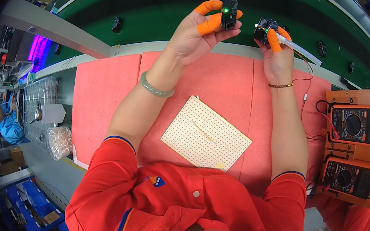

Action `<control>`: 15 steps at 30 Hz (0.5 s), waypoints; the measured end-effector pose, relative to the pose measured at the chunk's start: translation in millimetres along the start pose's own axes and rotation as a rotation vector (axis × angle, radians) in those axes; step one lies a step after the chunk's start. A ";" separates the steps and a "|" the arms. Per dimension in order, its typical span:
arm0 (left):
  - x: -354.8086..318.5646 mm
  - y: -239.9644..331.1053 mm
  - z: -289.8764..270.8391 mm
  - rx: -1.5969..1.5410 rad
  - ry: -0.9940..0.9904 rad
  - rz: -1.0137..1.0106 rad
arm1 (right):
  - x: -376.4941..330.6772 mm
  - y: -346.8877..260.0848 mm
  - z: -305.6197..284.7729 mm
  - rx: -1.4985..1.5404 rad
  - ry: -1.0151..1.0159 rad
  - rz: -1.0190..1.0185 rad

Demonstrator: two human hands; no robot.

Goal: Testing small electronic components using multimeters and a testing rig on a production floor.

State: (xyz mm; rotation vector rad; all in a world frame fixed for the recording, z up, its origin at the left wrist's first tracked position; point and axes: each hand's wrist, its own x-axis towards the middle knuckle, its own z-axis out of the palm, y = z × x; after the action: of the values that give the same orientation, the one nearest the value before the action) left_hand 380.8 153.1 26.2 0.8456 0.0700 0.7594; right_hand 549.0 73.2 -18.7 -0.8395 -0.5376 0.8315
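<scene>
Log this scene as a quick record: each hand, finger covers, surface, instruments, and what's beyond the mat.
Left hand: holding a black module, green light lit
Right hand: holding a second black module, pale tube at the fingers
Finger covers: orange, both hands
Surface: pink mat, dotted sheet on it
Instruments: two orange-framed multimeters, right side
Beyond: green surface carrying small black parts

We log: pink mat (pixel 104 91) brightly lit | violet glow (pixel 38 53) left | green light (pixel 226 10) on black module (pixel 228 22) | rim bent, dark, soft
</scene>
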 end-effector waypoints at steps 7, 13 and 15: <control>1.9 -3.4 -3.5 -0.385 0.051 -0.117 | 2.3 1.2 -0.2 0.017 -0.026 0.038; 16.7 -13.5 -8.4 0.005 0.290 -0.141 | 7.0 8.6 -4.1 0.090 -0.066 0.021; 30.0 -23.5 -13.9 0.657 0.440 -0.094 | 7.1 6.0 -6.5 0.095 -0.070 0.029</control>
State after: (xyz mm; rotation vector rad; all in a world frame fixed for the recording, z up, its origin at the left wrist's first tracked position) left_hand 411.8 171.2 7.3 1.2680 0.7802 0.8331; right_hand 555.1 78.5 -26.6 -0.7351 -0.5441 0.9085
